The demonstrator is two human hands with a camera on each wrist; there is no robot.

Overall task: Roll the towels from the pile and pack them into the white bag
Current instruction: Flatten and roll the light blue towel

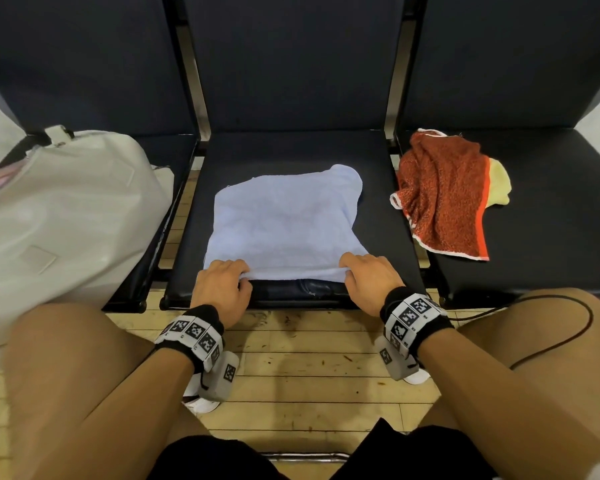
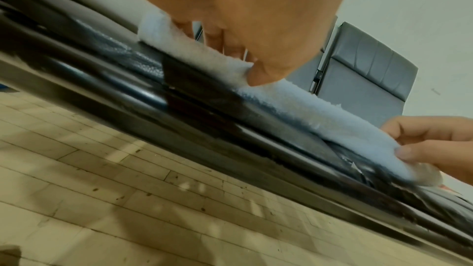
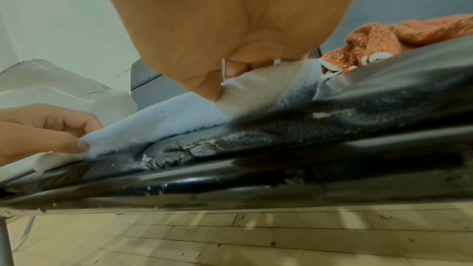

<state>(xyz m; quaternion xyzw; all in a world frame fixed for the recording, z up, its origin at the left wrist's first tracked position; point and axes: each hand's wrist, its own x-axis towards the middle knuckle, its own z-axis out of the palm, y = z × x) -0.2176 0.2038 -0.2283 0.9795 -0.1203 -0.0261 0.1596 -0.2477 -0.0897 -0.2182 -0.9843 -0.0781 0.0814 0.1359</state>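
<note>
Currently, step in hand: you are starting the roll of the pale blue terry towel [image 1: 284, 216], which lies flat on the middle black padded seat [image 1: 388, 237].
Left hand: your left hand [image 1: 222, 285] pinches the towel's near edge at its left corner, thumb under, fingers curled over.
Right hand: your right hand [image 1: 371, 278] pinches the same edge at its right corner; the two hands are well apart.
Next move, as judged: turn the near edge over and away from you, both hands working evenly so the roll stays straight and tight.
Pile: one rust-red patterned towel with white trim [image 1: 444, 195] lies over one pale yellow towel [image 1: 499, 188] on the right seat.
Bag: one white fabric bag [image 1: 66, 209] sits on the left seat.
Count: three towels in view, none rolled; whether the bag already holds any cannot be told.
</note>
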